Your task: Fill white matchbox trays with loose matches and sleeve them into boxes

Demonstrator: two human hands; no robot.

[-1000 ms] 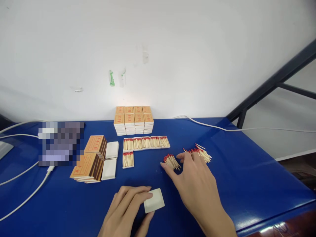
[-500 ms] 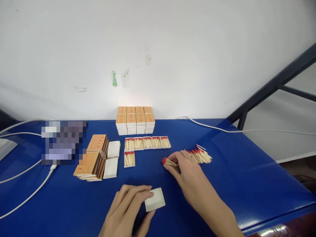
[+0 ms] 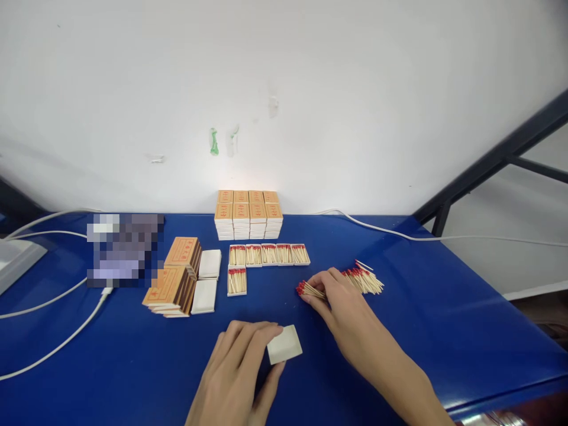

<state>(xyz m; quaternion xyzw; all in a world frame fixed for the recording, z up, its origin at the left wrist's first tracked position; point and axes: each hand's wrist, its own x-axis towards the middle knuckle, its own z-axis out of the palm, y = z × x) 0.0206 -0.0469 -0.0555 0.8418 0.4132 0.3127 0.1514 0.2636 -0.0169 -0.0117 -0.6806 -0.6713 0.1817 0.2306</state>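
Between thumb and fingers, my left hand (image 3: 242, 367) grips a white matchbox tray (image 3: 286, 344) with no matches in it, near the front of the table. My right hand (image 3: 337, 299) is closed around a bunch of matches (image 3: 309, 290), their red heads pointing left. Just behind that hand lies a loose pile of matches (image 3: 366, 280), partly covered by it. Several filled matchbox trays (image 3: 268, 254) form a row farther back, and one more filled tray (image 3: 236, 281) sits below the row's left end.
Orange matchboxes (image 3: 248, 212) stand stacked against the wall. To the left are stacked matchbox covers (image 3: 171, 284) beside piles of white trays (image 3: 205, 296). A blurred-out device (image 3: 126, 248) with a white cable (image 3: 89, 337) lies at far left. Another cable (image 3: 390, 235) runs along the back right.
The whole view has shifted slightly, so things appear a little farther right. Both hands keep their grips, on the tray and on the bunch of matches, with little other movement.
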